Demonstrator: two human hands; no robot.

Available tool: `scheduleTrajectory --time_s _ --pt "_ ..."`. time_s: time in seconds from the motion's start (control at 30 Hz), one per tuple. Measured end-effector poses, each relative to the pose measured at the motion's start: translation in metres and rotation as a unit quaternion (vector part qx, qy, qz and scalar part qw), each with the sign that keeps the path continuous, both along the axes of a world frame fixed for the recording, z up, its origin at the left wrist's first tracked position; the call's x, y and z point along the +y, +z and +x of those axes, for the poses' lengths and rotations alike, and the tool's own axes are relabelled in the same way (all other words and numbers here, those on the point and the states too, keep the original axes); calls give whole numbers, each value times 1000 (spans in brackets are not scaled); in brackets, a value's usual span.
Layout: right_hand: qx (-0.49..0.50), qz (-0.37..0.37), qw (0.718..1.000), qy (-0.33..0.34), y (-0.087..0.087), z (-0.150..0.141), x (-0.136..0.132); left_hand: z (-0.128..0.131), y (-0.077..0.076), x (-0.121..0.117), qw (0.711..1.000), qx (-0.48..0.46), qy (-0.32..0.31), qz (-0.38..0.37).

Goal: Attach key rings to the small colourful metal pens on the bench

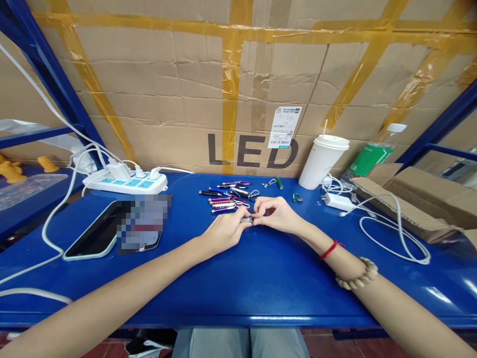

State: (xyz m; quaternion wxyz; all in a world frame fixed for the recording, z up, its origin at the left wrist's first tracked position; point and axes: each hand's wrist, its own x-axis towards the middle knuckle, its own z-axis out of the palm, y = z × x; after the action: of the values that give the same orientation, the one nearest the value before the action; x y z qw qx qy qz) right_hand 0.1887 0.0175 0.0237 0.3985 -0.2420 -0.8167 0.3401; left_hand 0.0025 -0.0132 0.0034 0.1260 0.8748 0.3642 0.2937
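My left hand (223, 231) is closed around a small silver mini flashlight (246, 219), held just above the blue table. At its dark end, the thumb and fingers of my right hand (278, 215) pinch it; the fingers cover much of that end. Just beyond my hands lies a pile of several slim metal mini flashlights (222, 210) in purple, red, blue, black and silver, some with carabiner clips. Behind my right hand are a few tiny silver button cells (264, 185), a green tube with a clip (279, 183) and a green carabiner (297, 198).
Left on the blue table (238, 288) are a power strip (126, 184), a phone (93, 231) and a blurred-out device (143, 223). Right stand a white cup (323, 161), a bottle (372, 156), a charger with cable (339, 201) and an open carton (413, 199). A large cardboard box (167, 99) rises behind.
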Motion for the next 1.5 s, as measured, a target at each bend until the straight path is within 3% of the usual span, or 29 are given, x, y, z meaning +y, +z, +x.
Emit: scheduleTrajectory --time_s 0.5,0.87,1.13,1.5 --pt "-25 79 995 -64 4 -6 -9 1 -1 -2 994 -46 44 85" --pt "-26 5 998 -65 -2 -3 2 6 4 0 994 -70 81 -18" --pt "-32 -140 987 -71 -1 4 10 6 7 -1 998 -54 22 -24" --pt "-59 -157 986 -13 -3 13 12 2 8 -2 995 1 -84 55"
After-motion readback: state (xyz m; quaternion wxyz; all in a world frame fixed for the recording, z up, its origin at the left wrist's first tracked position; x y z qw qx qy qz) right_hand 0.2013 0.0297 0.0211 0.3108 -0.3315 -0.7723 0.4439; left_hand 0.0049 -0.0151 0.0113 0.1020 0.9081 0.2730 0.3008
